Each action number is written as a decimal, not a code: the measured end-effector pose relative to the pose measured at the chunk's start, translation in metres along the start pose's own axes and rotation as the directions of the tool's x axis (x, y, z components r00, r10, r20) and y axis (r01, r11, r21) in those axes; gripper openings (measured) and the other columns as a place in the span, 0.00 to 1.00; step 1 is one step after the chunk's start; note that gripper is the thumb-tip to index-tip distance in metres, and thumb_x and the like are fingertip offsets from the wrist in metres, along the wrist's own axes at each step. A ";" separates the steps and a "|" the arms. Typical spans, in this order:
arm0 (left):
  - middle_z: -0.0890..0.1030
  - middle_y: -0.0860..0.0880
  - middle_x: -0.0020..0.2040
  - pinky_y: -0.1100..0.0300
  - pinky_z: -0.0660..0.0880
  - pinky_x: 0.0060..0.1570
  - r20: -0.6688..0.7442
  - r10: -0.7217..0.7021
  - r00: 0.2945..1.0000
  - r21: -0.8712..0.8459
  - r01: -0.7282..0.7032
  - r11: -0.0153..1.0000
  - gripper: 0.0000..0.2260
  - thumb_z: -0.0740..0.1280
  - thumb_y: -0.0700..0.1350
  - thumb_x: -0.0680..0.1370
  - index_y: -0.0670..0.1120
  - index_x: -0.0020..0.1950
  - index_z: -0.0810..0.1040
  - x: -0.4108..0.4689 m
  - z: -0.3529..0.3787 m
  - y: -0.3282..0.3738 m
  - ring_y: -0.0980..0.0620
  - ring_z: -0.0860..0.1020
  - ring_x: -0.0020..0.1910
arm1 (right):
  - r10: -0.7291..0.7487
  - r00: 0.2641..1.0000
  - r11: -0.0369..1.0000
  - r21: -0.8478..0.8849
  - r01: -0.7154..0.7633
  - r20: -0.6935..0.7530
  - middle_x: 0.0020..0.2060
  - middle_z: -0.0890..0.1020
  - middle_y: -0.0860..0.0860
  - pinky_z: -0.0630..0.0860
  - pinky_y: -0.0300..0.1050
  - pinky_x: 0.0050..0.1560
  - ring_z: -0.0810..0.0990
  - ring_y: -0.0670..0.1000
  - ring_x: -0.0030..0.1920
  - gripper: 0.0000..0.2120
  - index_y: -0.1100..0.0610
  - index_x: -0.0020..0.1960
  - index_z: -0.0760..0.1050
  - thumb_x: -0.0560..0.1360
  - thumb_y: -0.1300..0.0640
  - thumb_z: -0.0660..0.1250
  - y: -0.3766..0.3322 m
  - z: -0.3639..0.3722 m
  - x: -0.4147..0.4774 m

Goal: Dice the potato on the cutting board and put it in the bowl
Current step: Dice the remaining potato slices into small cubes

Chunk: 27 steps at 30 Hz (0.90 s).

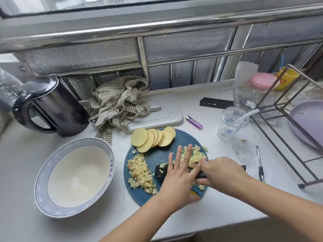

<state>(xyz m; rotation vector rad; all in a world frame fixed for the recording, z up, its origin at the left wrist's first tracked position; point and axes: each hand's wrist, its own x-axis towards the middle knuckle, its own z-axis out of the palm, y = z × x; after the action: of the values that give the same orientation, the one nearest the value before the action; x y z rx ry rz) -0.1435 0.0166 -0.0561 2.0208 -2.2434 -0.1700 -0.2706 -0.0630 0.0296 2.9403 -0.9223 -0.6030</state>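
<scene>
- The potato lies in three lots on the blue cutting board (pixel 162 154). A fan of uncut round slices (pixel 152 138) sits at its far left edge, and a heap of small dice (pixel 139 173) on its left side. A second heap of dice (pixel 197 152) on the right is partly under your hands.
- I judge the dice light, wet and starchy: they will likely cling to blade and skin and scatter if shoved fast. Scoop them rather than pinch them.
- The slices look stiff but slippery. Pin a short stack from above with your fingertips tucked back.
- Your right hand (pixel 222 172) is curled round the handle of the black knife (pixel 160 171). The blade lies low across the board with bits of potato stuck to it.
- Your left hand (pixel 178 175) is flat, fingers straight and spread, over the blade. I cannot tell whether it presses the blade or only hovers above it.
- The bowl (pixel 41 186) stands just left of the board, apart from it, and shows no potato inside. Dicing seems partway done and the transfer not yet begun.
- The board sits near the near edge of a pale, smooth counter (pixel 218 206) and may slide under a sideways push.
- Farther out are a dark kettle (pixel 52 105) at the far left and a striped cloth (pixel 118 105) draped over a white board (pixel 164 110).
- To the right are a lighter (pixel 194 122), a glass (pixel 232 123) and a pen (pixel 259 165). At the far right is a wire rack (pixel 279 133) with a purple plate (pixel 309 123).
</scene>
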 end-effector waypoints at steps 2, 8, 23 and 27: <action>0.20 0.47 0.71 0.41 0.24 0.63 0.037 -0.056 0.998 0.001 0.056 0.998 0.56 0.70 0.64 0.70 0.62 0.67 0.19 0.002 -0.002 0.005 0.41 0.20 0.68 | -0.077 0.996 0.995 -0.066 0.074 -0.035 0.53 0.82 0.55 0.64 0.44 0.39 0.81 0.57 0.53 0.29 0.63 0.66 0.68 0.80 0.39 0.55 0.003 0.000 0.006; 0.39 0.41 0.79 0.33 0.49 0.69 -0.068 -0.264 0.962 0.105 0.270 0.957 0.53 0.69 0.72 0.63 0.58 0.79 0.44 0.003 0.020 -0.006 0.36 0.38 0.75 | -0.213 0.974 0.965 -0.170 0.197 -0.077 0.51 0.82 0.54 0.64 0.44 0.39 0.81 0.57 0.52 0.22 0.58 0.55 0.71 0.80 0.39 0.55 0.013 -0.002 0.020; 0.55 0.39 0.78 0.38 0.49 0.70 -0.171 -0.430 0.886 0.193 0.458 0.868 0.39 0.51 0.71 0.71 0.51 0.77 0.61 -0.013 0.047 -0.055 0.37 0.46 0.77 | -0.167 0.971 0.978 -0.157 0.140 -0.170 0.46 0.82 0.50 0.65 0.45 0.36 0.81 0.55 0.49 0.21 0.53 0.46 0.67 0.79 0.35 0.54 0.044 -0.007 0.015; 0.57 0.40 0.77 0.40 0.50 0.71 -0.220 -0.431 0.875 0.200 0.472 0.858 0.35 0.49 0.67 0.76 0.46 0.75 0.65 -0.012 0.052 -0.069 0.40 0.44 0.78 | -0.209 0.910 0.975 -0.143 0.168 -0.357 0.25 0.77 0.50 0.44 0.39 0.23 0.78 0.52 0.25 0.28 0.53 0.34 0.60 0.66 0.35 0.73 0.073 -0.001 0.008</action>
<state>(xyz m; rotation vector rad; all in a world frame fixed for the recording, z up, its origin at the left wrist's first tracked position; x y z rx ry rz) -0.0834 0.0221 -0.1190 2.5610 -1.7238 0.2493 -0.3048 -0.1275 0.0357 2.9109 -0.5518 -0.0812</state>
